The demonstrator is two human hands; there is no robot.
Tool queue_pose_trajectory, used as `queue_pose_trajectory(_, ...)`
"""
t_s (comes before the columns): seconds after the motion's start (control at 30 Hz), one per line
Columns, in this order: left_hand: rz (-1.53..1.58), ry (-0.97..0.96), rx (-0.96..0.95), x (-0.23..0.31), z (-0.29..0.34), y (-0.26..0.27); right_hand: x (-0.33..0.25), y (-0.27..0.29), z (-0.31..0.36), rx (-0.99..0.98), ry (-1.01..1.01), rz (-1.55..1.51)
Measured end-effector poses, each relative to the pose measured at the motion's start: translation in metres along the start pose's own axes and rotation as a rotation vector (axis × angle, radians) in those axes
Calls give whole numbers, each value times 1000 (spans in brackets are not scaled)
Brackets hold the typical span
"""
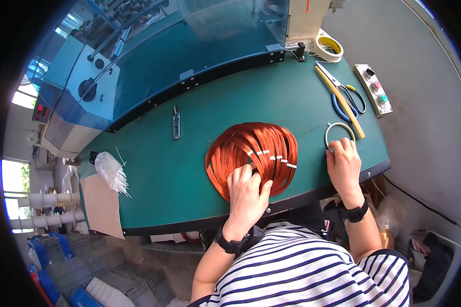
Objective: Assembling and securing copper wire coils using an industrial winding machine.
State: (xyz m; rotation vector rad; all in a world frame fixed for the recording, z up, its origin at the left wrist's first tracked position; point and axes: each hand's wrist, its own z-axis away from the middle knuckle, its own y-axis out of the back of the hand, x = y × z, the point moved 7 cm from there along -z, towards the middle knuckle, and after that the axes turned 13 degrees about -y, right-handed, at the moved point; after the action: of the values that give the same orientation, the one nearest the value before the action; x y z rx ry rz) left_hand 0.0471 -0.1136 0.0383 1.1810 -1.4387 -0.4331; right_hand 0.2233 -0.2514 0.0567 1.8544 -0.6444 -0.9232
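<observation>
A bundle of reddish copper wire coils (279, 140) lies on the green tabletop in front of me, with short white tape strips stuck across its right part. My left hand (247, 194) is over the bundle's near side, its fingers curled down among the wires and the thumb apart; the fingertips are partly hidden. To the right, my right hand (345, 166) pinches the near edge of a narrow roll of pale tape (340, 124), which stands on the table by the right edge.
Beyond the roll lie scissors (351, 91), a yellow stick (338, 94) and a wider tape roll (329, 48). A control box with buttons (374, 89) sits at the right. Thread snips (176, 123), a bag of white ties (109, 171) and a blue-covered machine (189, 61) are left and behind.
</observation>
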Motion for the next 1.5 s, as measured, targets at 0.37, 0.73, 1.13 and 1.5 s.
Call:
queue_pose_trajectory(0.37,459,-27,103,-6,7,42,-126,-69,13,-1150,-818,-1774)
queue_pose_trajectory(0.73,750,320,168,-31,35,52,-177,-49,19,-1440,-828,-1729)
queue_pose_trajectory(1.13,881,289,142,-39,45,61,-212,-41,24,-1315,-801,-1593)
queue_pose_trajectory(1.5,1046,237,31,-46,38,77,-208,-48,20,-1385,-822,-1641)
